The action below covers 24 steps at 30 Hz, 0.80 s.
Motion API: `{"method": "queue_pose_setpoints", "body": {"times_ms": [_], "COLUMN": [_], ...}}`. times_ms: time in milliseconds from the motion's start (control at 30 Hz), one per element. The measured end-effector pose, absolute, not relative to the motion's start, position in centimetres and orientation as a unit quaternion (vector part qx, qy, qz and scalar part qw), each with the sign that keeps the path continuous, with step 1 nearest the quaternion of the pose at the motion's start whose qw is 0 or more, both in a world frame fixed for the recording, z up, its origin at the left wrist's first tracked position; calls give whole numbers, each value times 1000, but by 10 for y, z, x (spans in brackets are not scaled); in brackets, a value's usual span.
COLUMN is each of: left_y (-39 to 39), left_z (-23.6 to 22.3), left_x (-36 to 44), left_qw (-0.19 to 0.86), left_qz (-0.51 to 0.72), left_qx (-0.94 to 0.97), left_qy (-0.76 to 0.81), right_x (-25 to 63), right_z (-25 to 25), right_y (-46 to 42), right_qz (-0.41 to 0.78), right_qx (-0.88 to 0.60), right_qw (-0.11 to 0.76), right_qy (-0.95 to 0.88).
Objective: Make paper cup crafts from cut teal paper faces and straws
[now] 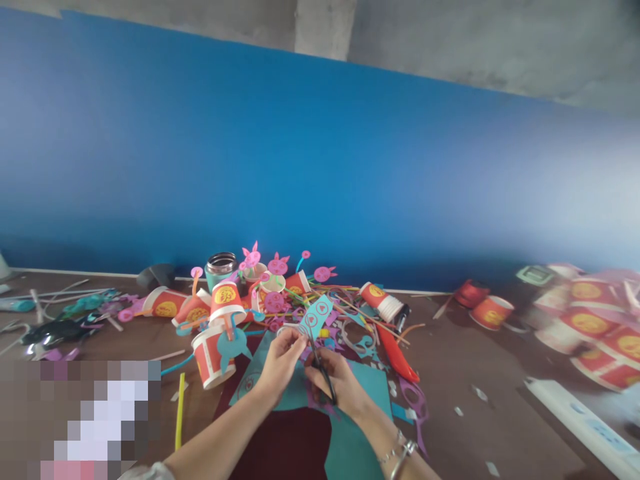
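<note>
My left hand point(284, 361) pinches a piece of light blue paper point(320, 312) printed with red circles and hearts. My right hand point(340, 381) is closed around the dark handles of a pair of scissors point(327, 381), whose blades reach up to the paper's lower edge near my left fingertips. Below both hands lies a larger teal sheet point(357, 437) with a curved cut edge, over a dark red surface point(285, 445). Purple paper scraps point(413, 397) with cut-out holes lie to the right of my right hand.
Red-and-white paper cups point(213, 357), some bearing pink paper animal shapes, crowd the left. A steel-rimmed flask point(221, 265) stands behind them. Further right are a red tool point(397, 353), stacked cups point(595, 323) and a white power strip point(583, 420). A blue panel point(320, 167) closes off the back.
</note>
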<state>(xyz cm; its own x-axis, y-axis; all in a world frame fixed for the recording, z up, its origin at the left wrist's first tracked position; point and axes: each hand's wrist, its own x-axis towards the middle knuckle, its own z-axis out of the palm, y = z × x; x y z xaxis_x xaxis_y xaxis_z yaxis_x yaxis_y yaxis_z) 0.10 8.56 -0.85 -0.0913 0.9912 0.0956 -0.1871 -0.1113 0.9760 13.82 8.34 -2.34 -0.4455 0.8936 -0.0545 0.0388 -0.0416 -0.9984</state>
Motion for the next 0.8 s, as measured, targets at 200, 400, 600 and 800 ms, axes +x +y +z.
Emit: {"method": "queue_pose_setpoints", "body": {"times_ms": [200,400,600,800], "left_y": [86,88,88,88], "left_z": [-9,-10,-10,-10], "left_x": [1,-1,-2,-4], "left_qw": [496,495,511,532], "left_qz": [591,589,586,582], "left_qx": [460,466,463,453], "left_qy": [439,437,424,416], "right_x": [137,137,136,138], "right_z": [-18,-14,-15,-15], "right_y": [82,82,82,83], "right_qz": [592,580,576,576], "right_qx": [-405,-428,-431,-423], "right_qw": [348,344,351,348], "right_qy": [-603,-602,-600,-607]}}
